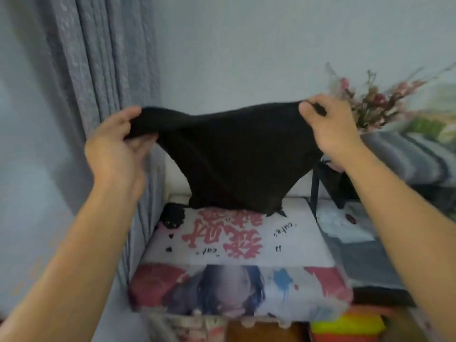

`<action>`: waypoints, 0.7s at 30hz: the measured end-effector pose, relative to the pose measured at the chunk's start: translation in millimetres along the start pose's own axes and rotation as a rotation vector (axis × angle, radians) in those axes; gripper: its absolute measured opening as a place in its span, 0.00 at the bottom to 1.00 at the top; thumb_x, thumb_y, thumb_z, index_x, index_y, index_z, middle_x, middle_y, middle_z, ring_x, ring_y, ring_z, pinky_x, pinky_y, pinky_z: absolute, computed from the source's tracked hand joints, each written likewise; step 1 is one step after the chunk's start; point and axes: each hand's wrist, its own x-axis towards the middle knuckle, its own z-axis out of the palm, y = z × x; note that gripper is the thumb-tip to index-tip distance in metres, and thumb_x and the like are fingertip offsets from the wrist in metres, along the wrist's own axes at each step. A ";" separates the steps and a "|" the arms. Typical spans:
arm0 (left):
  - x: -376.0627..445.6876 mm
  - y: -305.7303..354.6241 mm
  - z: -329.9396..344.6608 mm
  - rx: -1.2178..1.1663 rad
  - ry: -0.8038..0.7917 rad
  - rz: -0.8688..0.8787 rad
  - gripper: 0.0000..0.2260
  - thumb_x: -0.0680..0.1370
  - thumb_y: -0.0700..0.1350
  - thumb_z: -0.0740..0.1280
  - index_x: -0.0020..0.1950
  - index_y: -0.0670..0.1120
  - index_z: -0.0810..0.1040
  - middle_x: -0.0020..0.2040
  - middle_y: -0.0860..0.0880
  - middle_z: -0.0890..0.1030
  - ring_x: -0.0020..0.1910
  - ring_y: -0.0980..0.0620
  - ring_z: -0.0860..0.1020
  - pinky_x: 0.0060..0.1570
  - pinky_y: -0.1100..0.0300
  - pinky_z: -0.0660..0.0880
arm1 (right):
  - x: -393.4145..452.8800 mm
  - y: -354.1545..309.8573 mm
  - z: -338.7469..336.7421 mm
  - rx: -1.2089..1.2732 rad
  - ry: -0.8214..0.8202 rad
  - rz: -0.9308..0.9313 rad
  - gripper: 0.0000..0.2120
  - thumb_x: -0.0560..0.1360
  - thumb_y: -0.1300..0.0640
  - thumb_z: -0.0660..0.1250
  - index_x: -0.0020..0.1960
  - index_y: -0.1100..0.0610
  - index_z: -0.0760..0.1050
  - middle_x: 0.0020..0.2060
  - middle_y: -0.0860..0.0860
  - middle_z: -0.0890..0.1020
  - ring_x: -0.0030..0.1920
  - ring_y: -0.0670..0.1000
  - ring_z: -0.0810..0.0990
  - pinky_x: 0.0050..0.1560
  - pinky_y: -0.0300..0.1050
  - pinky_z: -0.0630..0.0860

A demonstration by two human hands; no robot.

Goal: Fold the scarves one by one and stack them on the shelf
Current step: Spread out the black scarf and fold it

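Black and matte, the scarf [229, 154] is hanging stretched between both raised hands, the left hand [116, 144] gripping one top corner with curled fingers and thumb and the right hand [328, 129] pinching the other, so its top edge is sagging slightly between them while its narrowed lower end is resting on the printed cloth cover [246, 240] of the shelf top. Nearest the camera the cover's front edge is dropping over, the grey curtain [98, 70] is crowding the left side, a dark stand [318, 186] and dried flowers [375, 102] are sitting to the right, and the pale wall [246, 45] behind is leaving open room above the scarf.
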 end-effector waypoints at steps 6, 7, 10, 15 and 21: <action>-137.5 -111.5 -208.0 0.154 0.320 -0.635 0.15 0.84 0.35 0.55 0.64 0.39 0.77 0.62 0.37 0.79 0.46 0.38 0.85 0.41 0.54 0.83 | -231.1 93.4 40.8 -0.074 -0.366 0.411 0.10 0.82 0.51 0.63 0.47 0.53 0.80 0.42 0.43 0.82 0.44 0.38 0.79 0.47 0.36 0.73; -158.1 -123.5 -231.4 0.153 0.375 -0.711 0.14 0.83 0.35 0.57 0.65 0.39 0.77 0.63 0.37 0.79 0.49 0.38 0.84 0.44 0.53 0.82 | -261.4 113.3 45.3 -0.077 -0.314 0.534 0.12 0.83 0.51 0.61 0.48 0.54 0.80 0.43 0.46 0.82 0.47 0.44 0.80 0.51 0.43 0.75; -210.5 -150.5 -271.9 0.040 0.592 -0.905 0.17 0.82 0.30 0.60 0.71 0.36 0.72 0.65 0.35 0.77 0.55 0.38 0.80 0.52 0.53 0.79 | -331.1 156.1 48.4 -0.102 -0.083 0.948 0.13 0.84 0.54 0.56 0.55 0.57 0.78 0.50 0.53 0.82 0.55 0.56 0.80 0.58 0.56 0.76; -274.5 -172.2 -304.8 0.293 0.565 -1.096 0.20 0.83 0.31 0.52 0.74 0.40 0.65 0.74 0.36 0.68 0.66 0.30 0.72 0.65 0.44 0.69 | -407.3 169.1 40.7 -0.227 0.043 1.043 0.07 0.81 0.65 0.58 0.53 0.61 0.75 0.43 0.59 0.80 0.51 0.67 0.80 0.46 0.54 0.74; -314.5 -159.6 -297.3 0.295 0.490 -1.215 0.15 0.83 0.32 0.50 0.66 0.37 0.70 0.54 0.35 0.78 0.39 0.33 0.83 0.41 0.46 0.83 | -489.6 177.7 7.7 -0.559 -0.265 1.205 0.20 0.82 0.59 0.58 0.72 0.63 0.63 0.59 0.69 0.77 0.59 0.70 0.77 0.59 0.60 0.72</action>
